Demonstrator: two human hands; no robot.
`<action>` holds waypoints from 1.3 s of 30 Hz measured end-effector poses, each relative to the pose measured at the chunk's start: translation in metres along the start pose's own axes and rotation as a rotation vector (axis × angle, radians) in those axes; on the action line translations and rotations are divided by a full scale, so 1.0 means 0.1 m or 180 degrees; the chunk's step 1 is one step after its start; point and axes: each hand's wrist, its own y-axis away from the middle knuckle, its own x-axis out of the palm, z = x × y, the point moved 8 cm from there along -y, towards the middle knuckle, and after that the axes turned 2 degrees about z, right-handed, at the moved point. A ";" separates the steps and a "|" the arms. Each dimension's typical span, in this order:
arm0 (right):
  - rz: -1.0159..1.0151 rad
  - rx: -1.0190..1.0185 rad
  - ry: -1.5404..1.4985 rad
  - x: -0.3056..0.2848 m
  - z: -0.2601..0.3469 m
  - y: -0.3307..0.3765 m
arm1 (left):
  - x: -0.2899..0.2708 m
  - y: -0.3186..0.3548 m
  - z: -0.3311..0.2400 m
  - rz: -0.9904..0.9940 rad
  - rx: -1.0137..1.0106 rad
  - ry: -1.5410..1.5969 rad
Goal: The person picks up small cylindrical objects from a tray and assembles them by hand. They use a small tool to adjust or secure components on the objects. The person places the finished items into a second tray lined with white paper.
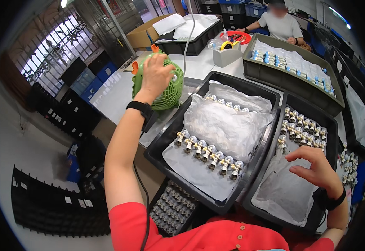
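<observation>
On the table at the left stands a small green fan [164, 97] with a round grille and orange horn-like parts. My left hand [156, 76] lies over its upper side, fingers bent around the casing. My right hand [314, 167] hovers above the right black tray [249, 201], its thumb and forefinger apart and nothing between them. Under that hand is a sheet of white paper [283, 182], and beyond it stand rows of small figurines [301, 127]. The middle black tray [212, 200] holds a row of similar figurines [209, 154] in front of crumpled white paper [224, 119].
An olive crate [274, 75] of blue-and-white figurines stands at the far right, near a seated person [279, 25]. A tape dispenser [227, 54], a red round tray [242, 37] and a cardboard box [142, 35] are farther back. Another tray of figurines [172, 209] sits below the table; a cable [142, 188] hangs by my left arm.
</observation>
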 end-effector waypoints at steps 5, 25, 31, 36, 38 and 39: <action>-0.0263 -0.0156 -0.0261 -0.04 -0.22 0.14 | 0.49 0.03 -0.12 0.0959 -0.0190 -0.0275; -0.0393 -0.0050 -0.0747 -0.06 -0.60 0.23 | 0.88 -0.19 -0.18 0.1661 -0.0321 -0.0133; -0.0357 0.0016 -0.0827 -0.02 -0.64 0.22 | 0.90 -0.13 -0.20 0.1681 0.0583 -0.0852; -0.0335 0.0088 -0.0830 0.02 -0.68 0.21 | 0.67 -0.24 -0.08 0.1577 0.0169 -0.0550; -0.0317 0.0110 -0.0849 0.03 -0.70 0.19 | 0.33 -0.27 0.17 0.0862 -0.0424 -0.0687; -0.0306 0.0119 -0.0854 0.04 -0.70 0.18 | 0.14 -0.24 0.31 0.0497 -0.0720 -0.0754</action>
